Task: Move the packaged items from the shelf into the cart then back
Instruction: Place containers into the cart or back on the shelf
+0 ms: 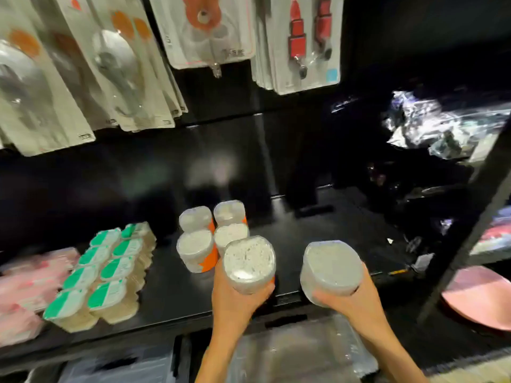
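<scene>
Two clear tubs are held over the front edge of the black shelf (171,294): one tub (249,265) is gripped by the left hand (237,299), the other tub (330,268) by the right hand (348,299). Four matching tubs (213,233) are stood just behind; bare shelf is seen rightwards.

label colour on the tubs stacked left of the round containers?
Green and white labels on the stacked tubs, over pale beige contents. Head view, the only one.
</scene>
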